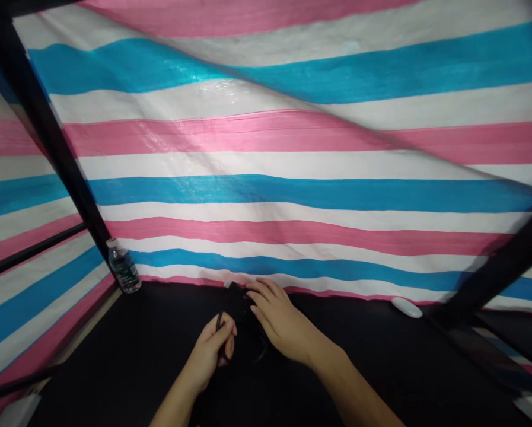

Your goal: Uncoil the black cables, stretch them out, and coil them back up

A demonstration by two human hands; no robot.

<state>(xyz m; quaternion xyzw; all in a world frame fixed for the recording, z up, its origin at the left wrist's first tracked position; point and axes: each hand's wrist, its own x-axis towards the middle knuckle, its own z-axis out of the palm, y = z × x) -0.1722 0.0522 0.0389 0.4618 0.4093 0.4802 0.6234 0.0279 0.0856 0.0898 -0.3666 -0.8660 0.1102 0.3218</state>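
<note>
From the head view, the left hand [210, 350] curls closed around a thin strand of a black cord [238, 305], which bunches into a soft, dark tangle between the two hands on a matte black tabletop [114, 367]. The right hand [279, 320] lies over the tangle with its fingers together; whether it grips, I cannot tell. A clear plastic water bottle [123, 267] with a white cap stands in the far left corner, and a smooth white oval object [407, 307] lies near the far edge. Behind them hangs a glossy, creased striped tarp [292, 190], crossed by a black metal frame [38, 118].
</note>
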